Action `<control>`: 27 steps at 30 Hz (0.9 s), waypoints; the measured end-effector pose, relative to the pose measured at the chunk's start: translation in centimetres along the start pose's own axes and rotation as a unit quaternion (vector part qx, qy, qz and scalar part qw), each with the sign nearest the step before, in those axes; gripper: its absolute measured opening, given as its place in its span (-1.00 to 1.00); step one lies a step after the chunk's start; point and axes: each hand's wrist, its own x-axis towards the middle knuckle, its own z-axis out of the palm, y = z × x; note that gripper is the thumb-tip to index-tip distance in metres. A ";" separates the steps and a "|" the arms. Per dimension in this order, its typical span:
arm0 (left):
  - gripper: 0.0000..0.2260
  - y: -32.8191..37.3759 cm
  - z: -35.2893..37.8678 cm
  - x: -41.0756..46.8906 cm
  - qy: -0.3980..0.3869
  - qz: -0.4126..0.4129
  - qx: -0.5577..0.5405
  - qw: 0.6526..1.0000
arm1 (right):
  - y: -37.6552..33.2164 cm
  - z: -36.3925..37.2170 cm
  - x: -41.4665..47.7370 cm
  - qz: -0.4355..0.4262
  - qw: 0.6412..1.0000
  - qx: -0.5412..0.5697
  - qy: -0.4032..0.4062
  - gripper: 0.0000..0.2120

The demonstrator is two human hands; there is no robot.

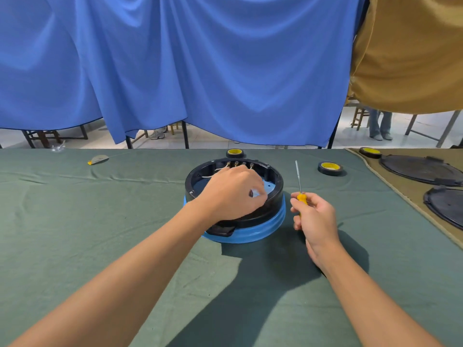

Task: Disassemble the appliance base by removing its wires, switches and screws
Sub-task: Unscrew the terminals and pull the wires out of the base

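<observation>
The base [271,227], a black ring on a blue skirt, sits open side up in the middle of the green cloth [100,221], close in front of the person. Along its far inner wall runs a row of what look like switches [240,163], with 2 white wires [220,169] trailing left inside.

The left hand [233,194] reaches over the near rim into the well with its fingers curled downward. I cannot tell whether they pinch anything, as the knuckles hide the tips. The right hand [316,220] hovers just right of the base, fingers wrapped round the yellow handle of a screwdriver [301,198] whose shaft points up and away.

Nothing clamps the base, so a hard tug on a wire could slide or tip it on the loose cloth. A freed screw could roll into the cloth's folds and be lost. With 1 hand already filling the well, bringing the screwdriver in risks jabbing the knuckles or slipping off a screw head.

A tape roll [235,153] lies just behind the base near the table's far edge, and another roll [329,168] lies to the right rear. Further right, a brown cloth [400,186] carries a 3rd roll [370,152] and 2 black covers [421,169]. The left side and the near cloth offer the most room for setting parts down.
</observation>
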 end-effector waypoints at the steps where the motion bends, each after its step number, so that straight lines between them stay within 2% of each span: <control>1: -0.79 0.8 0.3 0.5 0.018 -0.030 0.022 0.999 | 0.0 0.0 0.0 0.000 1.000 -0.001 0.002 -0.88; 3: -0.69 2.4 1.2 1.6 0.040 -0.090 0.058 0.993 | 0.0 -0.1 0.1 -0.003 1.000 -0.005 0.005 -0.90; 6: -0.61 3.3 3.0 2.5 0.008 -0.126 0.064 0.990 | 0.0 -0.4 0.0 -0.007 1.000 -0.010 0.006 -0.91; 12: -0.52 1.6 3.2 2.4 -0.074 -0.077 0.023 0.994 | 0.0 -0.3 -0.1 -0.011 1.000 -0.028 -0.004 -0.90; 17: -0.50 -0.6 2.6 0.8 -0.098 -0.019 0.028 0.995 | -0.1 -0.1 -0.2 -0.030 0.998 -0.054 -0.012 -0.85; 21: -0.48 -1.2 2.1 0.3 -0.113 -0.006 0.019 0.993 | -1.3 -0.4 0.2 -0.039 0.997 -0.051 -0.040 -0.87; 24: -0.56 -1.2 1.5 0.2 -0.119 -0.008 -0.001 0.993 | -2.9 -0.8 0.7 -0.080 0.984 -0.150 -0.062 -0.80; 27: -0.59 -0.7 0.9 0.6 -0.095 -0.017 0.004 0.995 | -4.5 -1.1 1.2 -0.148 0.948 -0.274 -0.059 -0.85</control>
